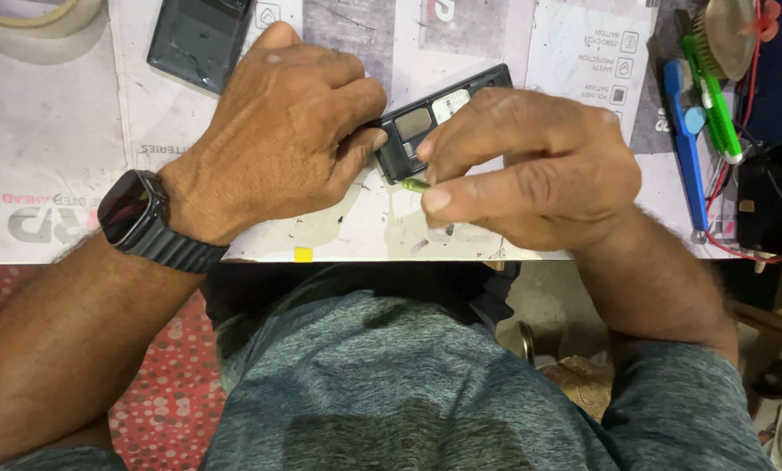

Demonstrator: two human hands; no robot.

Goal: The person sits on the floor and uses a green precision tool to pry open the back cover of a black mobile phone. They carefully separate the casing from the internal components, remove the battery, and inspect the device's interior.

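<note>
A small black phone body (421, 122) with its back open lies on the white paper-covered table (51, 131). My left hand (277, 131), with a black watch on the wrist, presses down on the phone's left end. My right hand (522, 166) pinches a thin green tool (415, 184) between thumb and fingers, its tip at the phone's lower edge. Most of the tool is hidden inside my fingers.
A dark flat panel (199, 39) lies at the back left, a roll of tape (33, 22) in the far left corner. Blue (686, 139) and green (714, 105) tools, a brush and red wires crowd the right side. The table edge runs just below my hands.
</note>
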